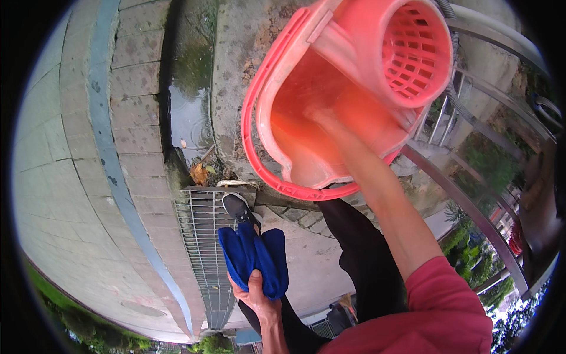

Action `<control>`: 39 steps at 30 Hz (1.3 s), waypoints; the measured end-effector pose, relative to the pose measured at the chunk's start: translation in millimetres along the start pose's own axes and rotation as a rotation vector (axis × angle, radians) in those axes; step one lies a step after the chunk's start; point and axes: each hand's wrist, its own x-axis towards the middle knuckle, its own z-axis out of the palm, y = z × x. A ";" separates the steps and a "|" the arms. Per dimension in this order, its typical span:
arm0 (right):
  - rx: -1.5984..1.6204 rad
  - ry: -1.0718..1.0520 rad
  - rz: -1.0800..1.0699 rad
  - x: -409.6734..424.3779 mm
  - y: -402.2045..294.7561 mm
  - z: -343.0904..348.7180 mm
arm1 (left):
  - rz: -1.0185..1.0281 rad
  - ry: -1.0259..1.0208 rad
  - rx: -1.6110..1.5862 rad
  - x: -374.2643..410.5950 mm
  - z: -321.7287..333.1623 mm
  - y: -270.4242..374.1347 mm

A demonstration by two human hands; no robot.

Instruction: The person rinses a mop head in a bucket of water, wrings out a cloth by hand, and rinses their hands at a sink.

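My left hand [253, 290] grips a folded blue cloth [254, 259], thumb on top, in front of my legs. My right arm reaches down into a pink plastic mop bucket [270, 119] with reddish-looking, cloudy water [305, 97] in it. Only a blurred part of my right hand [319, 116] shows at the water; its fingers are hidden below the surface. A wringer basket [413, 53] with a slotted grid is set in the bucket's upper right. The pink carrying handle [248, 132] hangs down around the bucket's left and near side.
Left of the bucket runs a gutter with standing water [191, 117] and a brown leaf [200, 174]. A metal drain grate [204, 239] continues it beside my dark shoe [237, 208]. Paving [137, 79] lies farther left. Metal railing [468, 217], a grey corrugated hose [455, 97] and plants are at right.
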 end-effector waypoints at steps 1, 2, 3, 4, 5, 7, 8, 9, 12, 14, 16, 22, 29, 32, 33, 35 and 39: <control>-0.008 -0.031 -0.050 -9.2 -5.3 1.3 | -0.004 -0.006 0.002 0.4 -2.7 -3.3; -0.010 -0.064 -0.086 -19.5 -9.3 1.2 | -0.006 -0.011 0.005 -0.3 -3.4 -4.7; -0.009 -0.092 -0.100 -22.1 -11.7 -1.5 | 0.001 -0.014 -0.008 -2.7 0.3 -1.7; -0.003 -0.085 -0.074 -18.4 -13.5 -5.7 | 0.008 -0.014 -0.020 -7.1 5.9 3.4; 0.002 -0.079 -0.037 -9.5 -12.8 -13.3 | 0.015 -0.011 -0.033 -10.2 9.5 6.3; 0.025 -0.020 0.064 10.9 -4.2 -25.5 | 0.041 -0.021 -0.043 -11.8 6.3 7.7; 0.029 0.018 0.094 21.0 -1.3 -28.5 | 0.056 -0.025 -0.048 -11.7 4.9 8.0; 0.023 0.052 0.115 28.5 3.7 -27.0 | 0.061 -0.013 -0.038 -11.5 3.6 7.9; -0.201 0.387 -0.033 37.9 44.9 27.0 | 0.045 -0.068 -0.009 -8.6 11.0 18.7; -0.122 0.162 -0.223 -15.5 20.3 42.7 | 0.024 -0.013 -0.016 -14.3 11.6 17.4; -0.103 -0.014 -0.294 -36.3 2.3 6.4 | 0.040 -0.041 -0.010 -22.4 15.3 22.5; 0.088 -0.016 -0.115 -78.7 -82.4 -143.0 | 0.109 -0.091 -0.041 -55.9 15.1 50.7; 0.182 0.121 -0.204 -145.4 -74.8 -207.1 | 0.137 -0.219 -0.057 -113.1 31.2 89.9; 1.285 -0.058 0.331 -151.0 -79.8 -238.3 | 0.155 -0.242 -0.076 -128.6 33.9 98.8; 1.352 -0.069 0.312 -156.4 -82.4 -251.3 | 0.158 -0.251 -0.082 -132.4 34.3 101.1; 1.482 -0.093 0.273 -164.9 -84.8 -272.9 | 0.168 -0.243 -0.092 -135.0 37.5 104.7; 1.277 -0.209 0.299 -174.9 -80.9 -285.5 | 0.157 -0.290 -0.140 -137.9 58.6 110.1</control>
